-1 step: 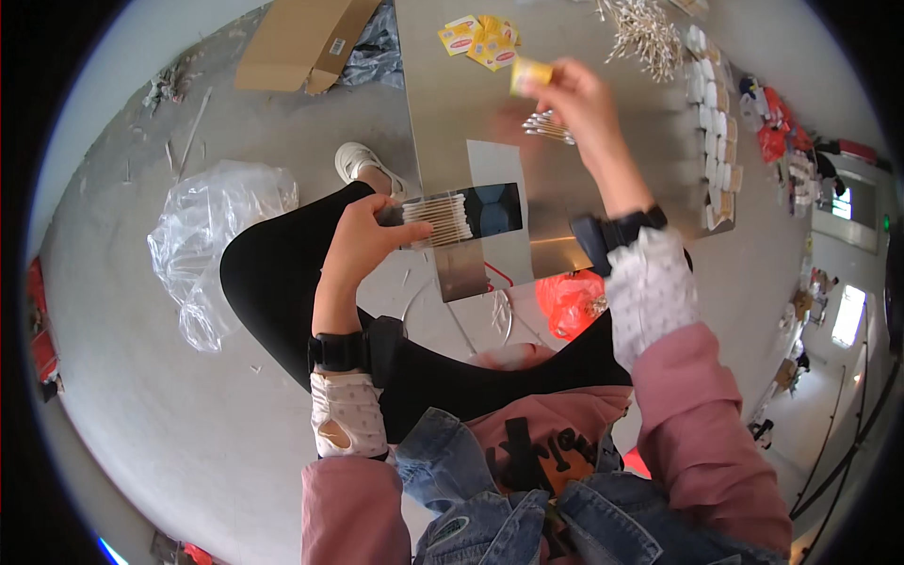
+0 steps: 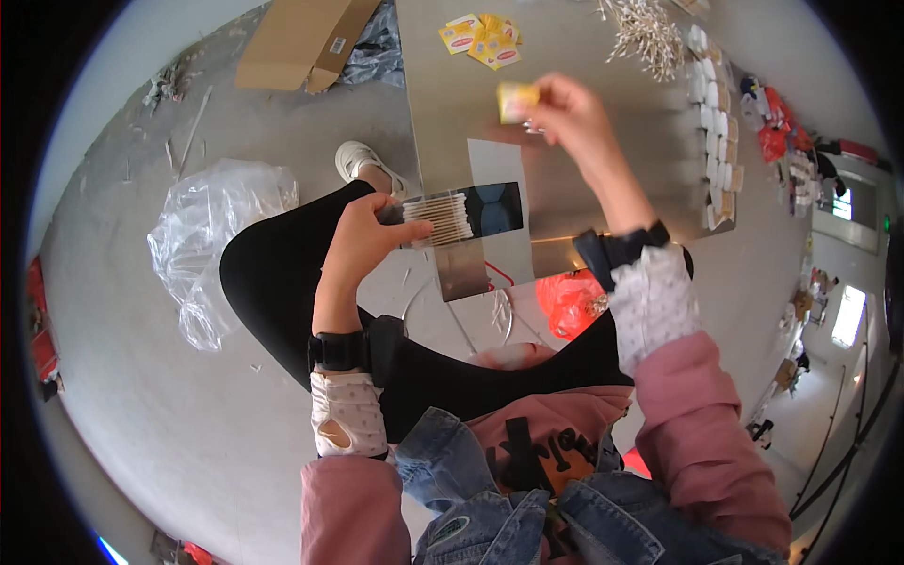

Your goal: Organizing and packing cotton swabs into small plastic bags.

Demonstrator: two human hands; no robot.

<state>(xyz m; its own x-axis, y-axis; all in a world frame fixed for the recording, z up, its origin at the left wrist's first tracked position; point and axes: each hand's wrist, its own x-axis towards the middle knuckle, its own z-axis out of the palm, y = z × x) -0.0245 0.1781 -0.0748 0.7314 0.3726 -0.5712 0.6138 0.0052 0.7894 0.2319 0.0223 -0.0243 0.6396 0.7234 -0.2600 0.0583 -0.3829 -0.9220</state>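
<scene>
Around the left end of a flat box of cotton swabs (image 2: 444,217), my left hand (image 2: 363,235) is closed, thumb across the top. White-tipped swabs lie side by side in it, and a dark panel (image 2: 495,209) extends to the right. Pinched by my right hand (image 2: 576,118) above the metal table is a small yellow-and-white card (image 2: 517,102), slightly blurred. A few swab tips (image 2: 534,126) show just under the right fingers; the rest is hidden by the hand. Beneath the box, a pale sheet (image 2: 493,160) lies on the table.
Farther off on the metal table (image 2: 621,188) are several yellow cards (image 2: 490,40) and a heap of loose swabs (image 2: 648,38). Filled swab packs (image 2: 720,141) line its right edge. A red plastic bag (image 2: 571,303) hangs near my knees; clear plastic (image 2: 212,226) and a cardboard box (image 2: 301,47) lie left.
My right hand has moved left and slightly nearer with the yellow card, now covering more of the loose swabs. My left hand and the swab box have stayed in place.
</scene>
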